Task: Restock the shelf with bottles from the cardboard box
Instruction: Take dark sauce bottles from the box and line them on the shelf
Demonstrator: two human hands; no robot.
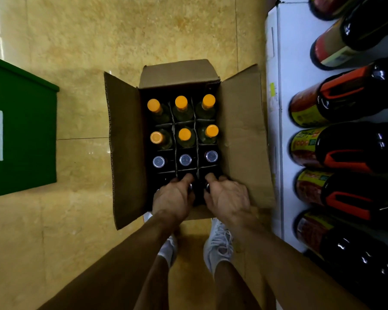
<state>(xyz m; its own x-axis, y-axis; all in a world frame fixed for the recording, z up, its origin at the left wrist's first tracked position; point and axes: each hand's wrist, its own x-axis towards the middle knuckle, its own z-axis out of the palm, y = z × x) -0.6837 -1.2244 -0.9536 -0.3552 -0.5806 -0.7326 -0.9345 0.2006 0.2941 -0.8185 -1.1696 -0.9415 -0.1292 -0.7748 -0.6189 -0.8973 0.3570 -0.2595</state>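
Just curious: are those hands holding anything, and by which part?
Yes. The left hand grips the middle bottle and the right hand the right bottle in the cardboard box's nearest row, by their tops.

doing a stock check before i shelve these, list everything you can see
cardboard box: 1, brown, flaps open, on the floor
orange-capped bottles: 6, two far rows of the box
silver-capped bottles: 3, dark, third row
near-row bottles: 2 glimpsed, dark, mostly hidden
shelf: 1, white, right
handled bottles: at least 6, dark, orange handles, on the shelf
green fixture: 1, left
floor: tan tiles
sneakers: 2, white, by the box
left grip: bare hand, curled round a near-row bottle top
right grip: bare hand, same, neighbouring bottle
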